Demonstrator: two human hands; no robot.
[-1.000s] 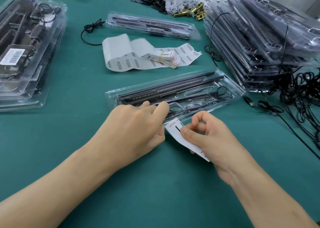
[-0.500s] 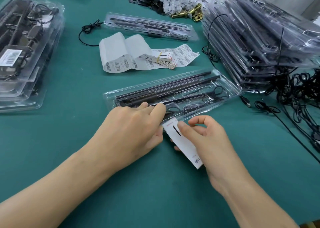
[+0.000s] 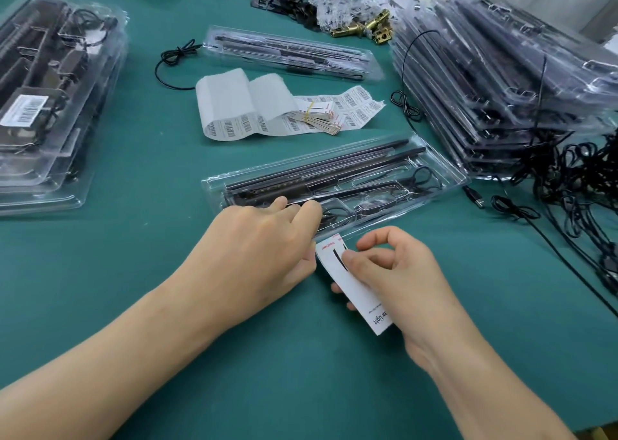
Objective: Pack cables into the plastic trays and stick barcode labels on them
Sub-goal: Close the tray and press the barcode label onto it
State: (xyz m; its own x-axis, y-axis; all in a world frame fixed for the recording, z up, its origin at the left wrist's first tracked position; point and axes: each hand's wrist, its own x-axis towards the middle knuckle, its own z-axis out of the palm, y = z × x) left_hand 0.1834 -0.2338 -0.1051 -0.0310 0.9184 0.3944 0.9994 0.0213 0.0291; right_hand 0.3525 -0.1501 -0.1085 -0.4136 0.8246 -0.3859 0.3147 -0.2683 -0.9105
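The card [image 3: 354,289] is now brought with its red-printed end against the near rim of the tray [image 3: 448,180], just beside the left hand [image 3: 261,249]. A second earlier it is held lower, tilted further and clear of the rim. The card is pinched between thumb and forefinger of the right hand [image 3: 401,279]. The left fingers [image 3: 311,207] are curled over the rim and grip it, as before. The tray, with a coiled cable [image 3: 424,175] inside, lies mid-worktop [image 3: 133,272]. Insertion of the card is judged to be under way. The label strip [image 3: 234,105] lies beyond, so labelling is not yet done.
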